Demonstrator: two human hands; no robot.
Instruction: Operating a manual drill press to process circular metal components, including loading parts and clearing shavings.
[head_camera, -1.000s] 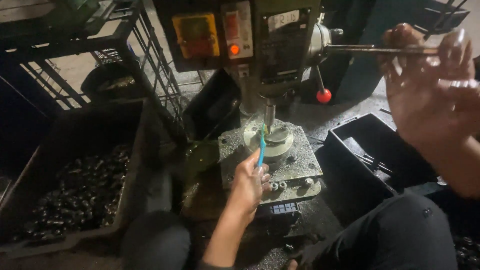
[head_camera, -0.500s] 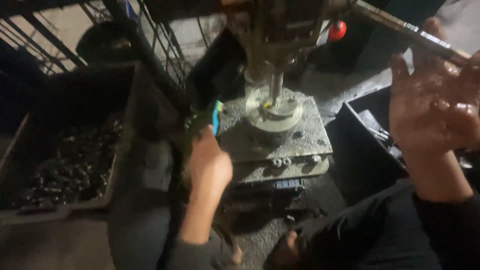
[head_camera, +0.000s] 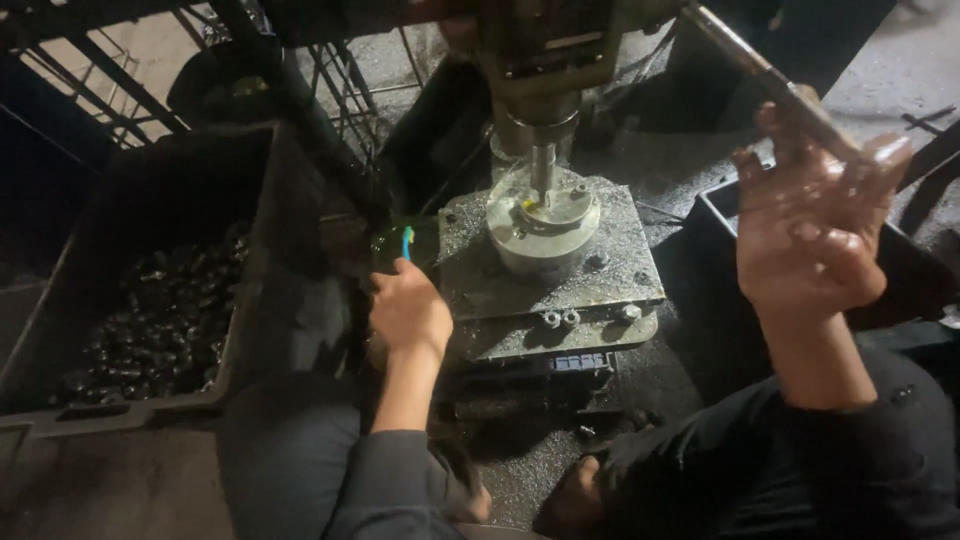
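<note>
Person, seen from above. Left hand (head_camera: 408, 308): bare, no glove, ring or watch visible; forearm bare up to a dark grey sleeve pushed back near the elbow. Right hand (head_camera: 808, 245): bare, wet or oily sheen across the palm and fingers (head_camera: 770, 130); wrist bare, dark sleeve beginning farther down the forearm. Legs: dark trousers, both knees in view.
</note>
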